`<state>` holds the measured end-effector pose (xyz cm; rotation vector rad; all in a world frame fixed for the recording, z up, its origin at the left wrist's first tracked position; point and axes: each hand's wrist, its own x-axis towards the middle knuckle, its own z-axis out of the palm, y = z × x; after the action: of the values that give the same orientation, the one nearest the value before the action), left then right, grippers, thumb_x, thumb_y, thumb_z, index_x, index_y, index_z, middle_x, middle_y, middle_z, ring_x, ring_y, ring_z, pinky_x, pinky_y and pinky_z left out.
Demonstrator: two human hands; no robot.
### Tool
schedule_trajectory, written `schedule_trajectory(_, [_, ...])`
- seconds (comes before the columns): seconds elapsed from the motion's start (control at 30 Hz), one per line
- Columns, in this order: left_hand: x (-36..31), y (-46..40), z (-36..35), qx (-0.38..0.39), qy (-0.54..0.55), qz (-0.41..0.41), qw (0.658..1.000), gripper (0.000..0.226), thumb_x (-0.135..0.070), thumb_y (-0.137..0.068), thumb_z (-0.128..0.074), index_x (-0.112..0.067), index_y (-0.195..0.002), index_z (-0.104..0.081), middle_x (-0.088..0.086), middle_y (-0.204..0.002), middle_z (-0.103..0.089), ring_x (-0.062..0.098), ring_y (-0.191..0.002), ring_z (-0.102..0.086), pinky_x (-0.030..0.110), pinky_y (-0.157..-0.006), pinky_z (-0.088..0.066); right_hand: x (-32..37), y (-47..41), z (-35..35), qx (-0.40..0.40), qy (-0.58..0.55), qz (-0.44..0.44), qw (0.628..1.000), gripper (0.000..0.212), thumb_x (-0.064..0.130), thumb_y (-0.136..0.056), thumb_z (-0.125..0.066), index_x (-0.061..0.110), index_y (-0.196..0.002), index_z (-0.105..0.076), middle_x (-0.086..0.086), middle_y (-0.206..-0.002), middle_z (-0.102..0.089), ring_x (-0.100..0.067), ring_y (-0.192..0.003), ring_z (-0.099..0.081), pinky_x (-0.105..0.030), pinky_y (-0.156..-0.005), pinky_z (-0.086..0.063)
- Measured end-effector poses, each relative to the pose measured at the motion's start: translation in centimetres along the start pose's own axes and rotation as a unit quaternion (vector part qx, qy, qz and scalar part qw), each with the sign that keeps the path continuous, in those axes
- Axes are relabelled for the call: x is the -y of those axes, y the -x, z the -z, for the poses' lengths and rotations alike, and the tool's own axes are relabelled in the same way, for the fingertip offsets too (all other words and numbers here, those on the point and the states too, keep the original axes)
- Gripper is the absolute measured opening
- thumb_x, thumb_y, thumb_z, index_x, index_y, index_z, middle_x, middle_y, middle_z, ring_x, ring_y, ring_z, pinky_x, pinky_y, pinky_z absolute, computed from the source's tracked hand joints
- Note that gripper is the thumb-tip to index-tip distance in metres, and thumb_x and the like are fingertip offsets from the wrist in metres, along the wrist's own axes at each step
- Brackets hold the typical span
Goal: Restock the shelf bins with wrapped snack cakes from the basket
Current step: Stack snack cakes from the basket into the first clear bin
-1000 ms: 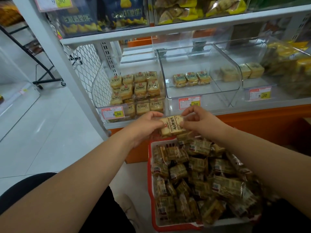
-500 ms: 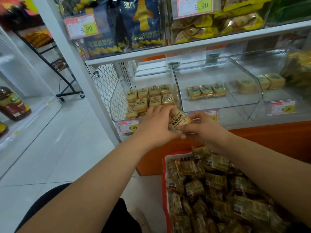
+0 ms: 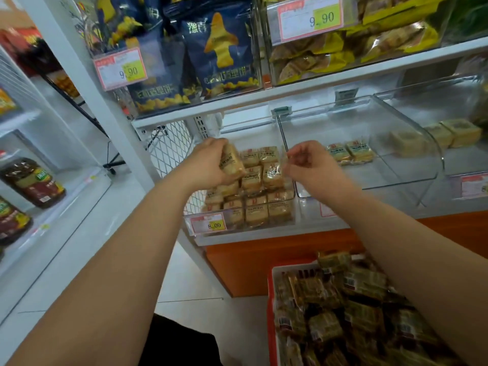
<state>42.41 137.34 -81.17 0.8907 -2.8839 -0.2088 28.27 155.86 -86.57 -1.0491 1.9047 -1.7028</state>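
While both hands hover over the left bin point(image 3: 264, 223), the left hand point(image 3: 208, 165) grips one wrapped cake point(image 3: 232, 161), tilted. The right hand point(image 3: 309, 165) has curled fingers pinching a clear wrapper edge point(image 3: 284, 159). Two cakes point(image 3: 350, 153) visible in the middle bin point(image 3: 396, 180), three point(image 3: 435, 136) further right. The red basket point(image 3: 272, 299) below holds too many to count.

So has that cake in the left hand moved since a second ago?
Yes. The wrapped cake in the left hand has gone up and away from the basket, and is now over the left shelf bin.
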Motion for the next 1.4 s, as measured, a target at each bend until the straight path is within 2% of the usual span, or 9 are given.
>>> schedule_trajectory(0.17, [3.6, -3.5, -0.3, 0.054, -0.109, 0.025, 0.992, 0.089, -0.027, -0.078, -0.081, -0.013, -0.150, -0.030, 0.013, -0.149, -0.035, 0.031, -0.133, -0.039, 0.037, -0.106, -0.038, -2.5, -1.8, 2.8, -0.066, 0.052, 0.008, 0.996, 0.019, 0.018, -0.092, -0.065, 0.024, -0.105, -0.052, 0.007, -0.088, -0.059, 0.002, -0.070, -0.056, -0.008, -0.057, -0.043])
schedule_trajectory(0.3, [4.0, -5.3, -1.5, 0.107, -0.208, 0.023, 0.972, 0.055, -0.018, -0.084, -0.072, -0.012, -0.133, -0.047, 0.012, -0.132, -0.044, 0.030, -0.119, -0.047, 0.033, -0.086, -0.041, -4.1, -2.0, 3.2, -0.054, 0.050, -0.023, 0.997, 0.015, 0.014, -0.091, -0.064, 0.026, -0.091, -0.055, -0.006, -0.089, -0.061, -0.020, -0.083, -0.060, -0.041, -0.080, -0.054])
schedule_trajectory(0.4, [3.9, -5.7, -1.6, 0.147, -0.272, 0.043, 0.950, 0.045, -0.009, -0.084, -0.064, -0.012, -0.128, -0.052, 0.011, -0.122, -0.045, 0.027, -0.105, -0.047, 0.034, -0.077, -0.043, -4.2, -2.1, 2.9, -0.036, 0.058, -0.016, 0.998, 0.016, 0.015, -0.091, -0.064, 0.029, -0.089, -0.055, -0.017, -0.094, -0.064, -0.032, -0.089, -0.063, -0.050, -0.085, -0.054])
schedule_trajectory(0.63, [3.0, -5.8, -3.4, 0.154, -0.367, 0.083, 0.914, 0.045, -0.005, -0.086, -0.058, -0.003, -0.131, -0.052, 0.015, -0.129, -0.045, 0.033, -0.120, -0.045, 0.040, -0.090, -0.045, -4.2, -2.1, 2.7, -0.008, 0.026, -0.030, 0.999, 0.010, 0.017, -0.091, -0.065, 0.025, -0.089, -0.060, -0.007, -0.089, -0.071, -0.020, -0.084, -0.070, -0.031, -0.073, -0.052])
schedule_trajectory(0.8, [3.0, -6.0, -4.7, 0.168, -0.330, 0.105, 0.923, 0.052, -0.003, -0.088, -0.058, 0.000, -0.138, -0.044, 0.018, -0.136, -0.040, 0.034, -0.126, -0.042, 0.041, -0.091, -0.045, -3.9, -1.9, 3.2, -0.004, -0.026, -0.048, 0.998, 0.007, 0.014, -0.091, -0.063, 0.019, -0.087, -0.065, 0.001, -0.082, -0.072, -0.005, -0.072, -0.070, -0.030, -0.076, -0.053])
schedule_trajectory(0.93, [3.2, -6.0, -5.6, 0.180, -0.291, 0.104, 0.934, 0.063, -0.006, -0.088, -0.063, -0.006, -0.146, -0.036, 0.019, -0.143, -0.036, 0.034, -0.129, -0.041, 0.042, -0.100, -0.045, -3.9, -1.5, 3.2, -0.003, -0.023, -0.043, 0.999, 0.008, 0.012, -0.090, -0.063, 0.017, -0.085, -0.065, 0.002, -0.079, -0.072, -0.006, -0.072, -0.070, -0.027, -0.074, -0.052])
schedule_trajectory(1.17, [4.8, -5.8, -6.8, 0.208, -0.143, 0.114, 0.961, 0.100, -0.018, -0.076, -0.078, -0.016, -0.156, -0.017, 0.015, -0.151, -0.022, 0.035, -0.129, -0.044, 0.036, -0.092, -0.047, -4.1, -1.0, 2.4, 0.017, 0.075, -0.026, 0.997, 0.008, 0.026, -0.091, -0.063, 0.021, -0.085, -0.065, 0.000, -0.081, -0.071, -0.019, -0.082, -0.068, -0.034, -0.077, -0.056])
schedule_trajectory(1.27, [5.4, -5.4, -7.8, 0.186, -0.156, 0.082, 0.967, 0.099, -0.037, -0.084, -0.074, -0.016, -0.157, -0.011, 0.010, -0.161, -0.010, 0.036, -0.142, -0.029, 0.044, -0.113, -0.035, -4.1, -0.9, 2.2, 0.018, 0.107, -0.021, 0.994, 0.008, 0.032, -0.090, -0.062, 0.026, -0.084, -0.064, 0.001, -0.083, -0.070, -0.019, -0.082, -0.067, -0.040, -0.080, -0.056])
schedule_trajectory(1.4, [5.7, -5.0, -8.9, 0.191, -0.163, 0.077, 0.965, 0.094, -0.048, -0.095, -0.057, -0.016, -0.158, 0.006, -0.001, -0.165, 0.011, 0.041, -0.150, 0.005, 0.050, -0.122, -0.011, -4.2, -0.9, 2.0, 0.015, 0.115, -0.011, 0.993, 0.008, 0.032, -0.091, -0.062, 0.027, -0.084, -0.063, 0.003, -0.082, -0.069, -0.016, -0.081, -0.067, -0.037, -0.077, -0.056])
